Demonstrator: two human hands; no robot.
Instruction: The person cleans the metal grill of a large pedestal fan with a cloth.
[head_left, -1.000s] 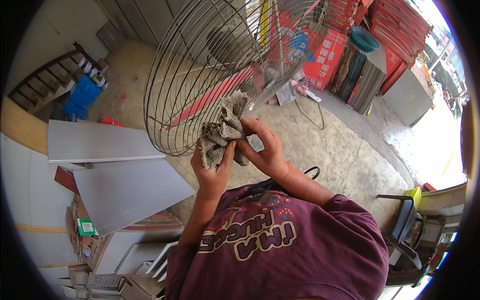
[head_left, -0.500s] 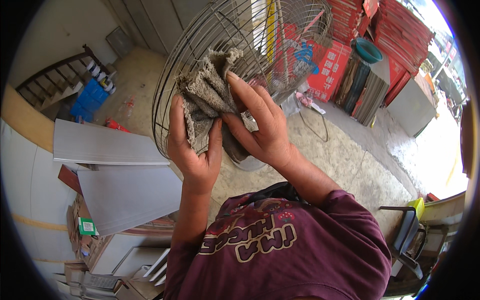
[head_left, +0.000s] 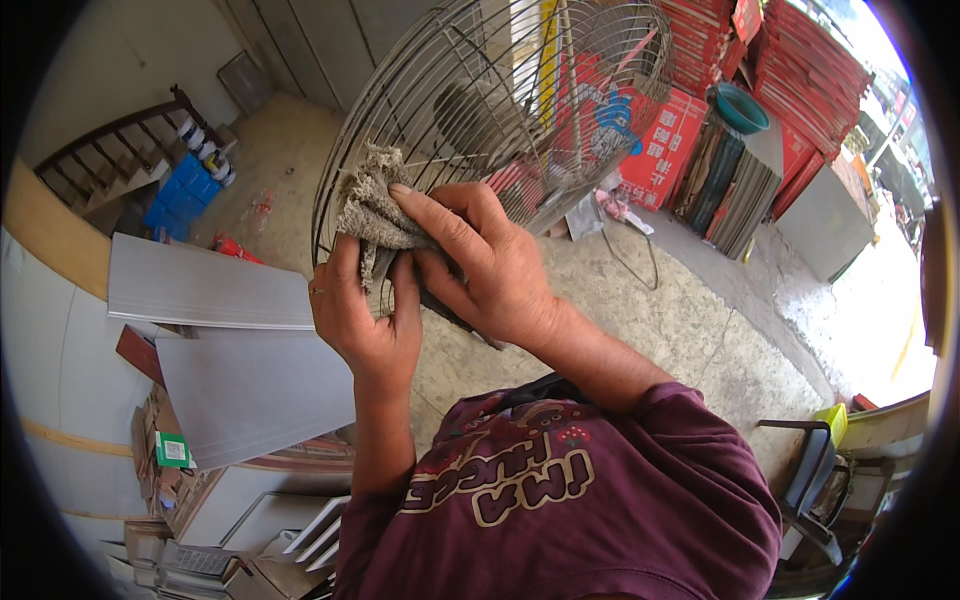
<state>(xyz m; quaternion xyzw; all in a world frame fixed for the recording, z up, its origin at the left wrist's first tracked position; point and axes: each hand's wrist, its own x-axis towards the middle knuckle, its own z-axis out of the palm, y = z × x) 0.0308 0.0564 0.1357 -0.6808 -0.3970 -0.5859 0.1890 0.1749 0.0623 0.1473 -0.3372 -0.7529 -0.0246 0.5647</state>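
A frayed grey-brown rag [head_left: 385, 208] is bunched up between my two hands, against the near rim of a large wire fan guard [head_left: 420, 75]. My left hand [head_left: 365, 320] grips the rag from below, its thumb and fingers closed on the cloth. Over the rag's right side, my right hand [head_left: 490, 265] pinches it with thumb and forefinger. Behind the wires sits the round, dusty fan motor [head_left: 478, 122]. The rag and my fingers hide the part of the rim beneath them.
Grey panels [head_left: 250, 400] lean at the left, near stacked blue boxes [head_left: 182, 195]. At the far right, a teal basin [head_left: 742, 108] rests on stacked boards [head_left: 735, 185] beside piled red cartons [head_left: 810, 85]. A dark chair [head_left: 812, 480] stands at the lower right.
Both hands have shifted left and slightly down along the guard with the rag. The rag is bunched smaller, and the fan motor has come into view behind the wires.
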